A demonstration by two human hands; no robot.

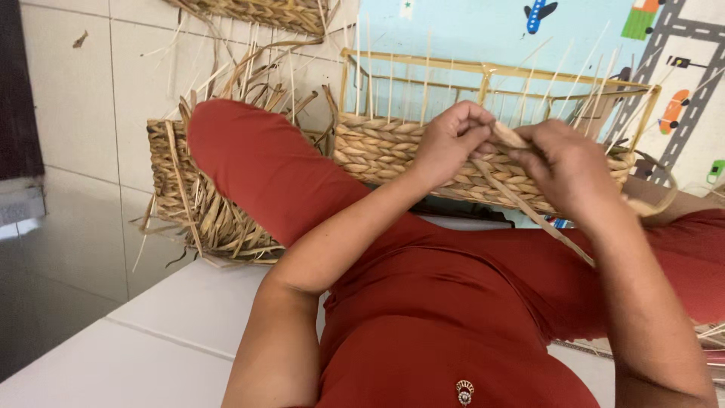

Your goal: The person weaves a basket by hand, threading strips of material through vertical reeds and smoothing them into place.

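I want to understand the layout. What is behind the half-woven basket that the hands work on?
Behind the half-woven basket, through its bare frame, a play mat with roads and a plane shows. Both hands cover the middle of the rim.

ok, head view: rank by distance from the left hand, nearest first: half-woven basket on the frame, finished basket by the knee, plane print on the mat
1. Half-woven basket: right under the left hand, centre.
2. Finished basket: leftward, behind the raised knee.
3. Plane print: top edge, on the play mat past the frame.
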